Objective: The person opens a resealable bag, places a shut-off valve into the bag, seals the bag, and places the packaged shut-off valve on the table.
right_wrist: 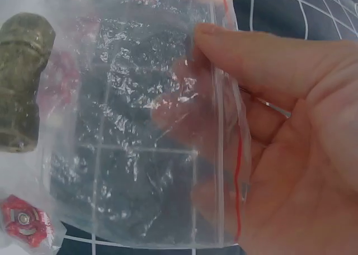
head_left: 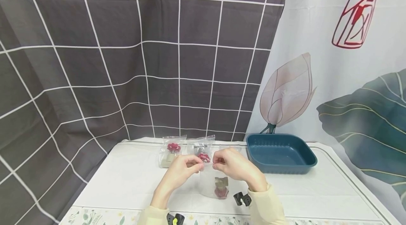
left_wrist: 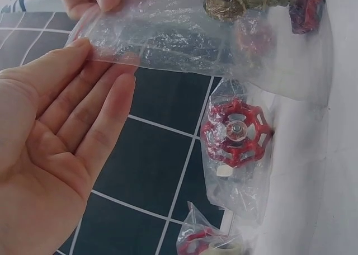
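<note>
A clear zip bag hangs mouth up between both hands, above the white table. Inside, at its bottom, lies a brass valve with a red handwheel. My left hand pinches the bag's top edge on the left; the left wrist view shows thumb and fingers on the film. On the right, my right hand pinches the same edge, its thumb in front and fingers behind the film. A red line runs along the bag's zip strip.
Behind the hands stand bagged valves with red handwheels, one at the left and one in the middle. Another clear bag shows partly behind the right hand. A blue plastic basin sits at the back right. A grey checked curtain hangs behind.
</note>
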`<state>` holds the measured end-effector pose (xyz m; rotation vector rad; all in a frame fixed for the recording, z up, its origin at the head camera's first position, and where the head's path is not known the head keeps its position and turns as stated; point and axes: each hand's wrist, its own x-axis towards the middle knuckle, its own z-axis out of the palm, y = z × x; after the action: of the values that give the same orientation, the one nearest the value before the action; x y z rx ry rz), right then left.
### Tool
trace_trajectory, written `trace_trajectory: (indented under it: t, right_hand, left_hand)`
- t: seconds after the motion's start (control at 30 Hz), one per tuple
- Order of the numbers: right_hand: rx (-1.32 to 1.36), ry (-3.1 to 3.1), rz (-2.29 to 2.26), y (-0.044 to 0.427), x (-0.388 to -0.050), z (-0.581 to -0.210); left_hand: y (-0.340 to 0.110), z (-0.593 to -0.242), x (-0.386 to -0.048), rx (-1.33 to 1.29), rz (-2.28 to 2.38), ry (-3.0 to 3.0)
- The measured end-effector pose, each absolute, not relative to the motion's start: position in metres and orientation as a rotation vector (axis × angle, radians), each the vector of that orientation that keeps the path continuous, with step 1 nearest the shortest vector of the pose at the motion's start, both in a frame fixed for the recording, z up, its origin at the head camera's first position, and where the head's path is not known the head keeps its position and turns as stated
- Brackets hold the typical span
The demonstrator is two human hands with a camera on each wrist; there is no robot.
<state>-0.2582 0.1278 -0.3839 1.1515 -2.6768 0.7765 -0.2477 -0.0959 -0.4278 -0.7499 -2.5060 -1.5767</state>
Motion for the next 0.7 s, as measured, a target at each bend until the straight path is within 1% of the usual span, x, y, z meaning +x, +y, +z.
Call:
trace_trajectory:
  t: [0.23, 0.53, 0.7]
  right_hand:
    - [1.206, -2.618, 0.829, 0.1296, -0.2591, -0.3842]
    - [1.154, -2.691, 0.799, 0.1307, -0.2598, -0.3836]
    - [1.175, -2.705, 0.815, 0.1367, -0.2607, -0.3824]
  left_hand:
    - [-0.0939, -0.4269, -0.2474, -0.743, -1.598, -2.499]
    - [-0.0952, -0.4282, -0.2476, -0.738, -1.614, -2.489]
    - [-0.0968, -0.4296, -0.2479, -0.741, -1.64, -2.478]
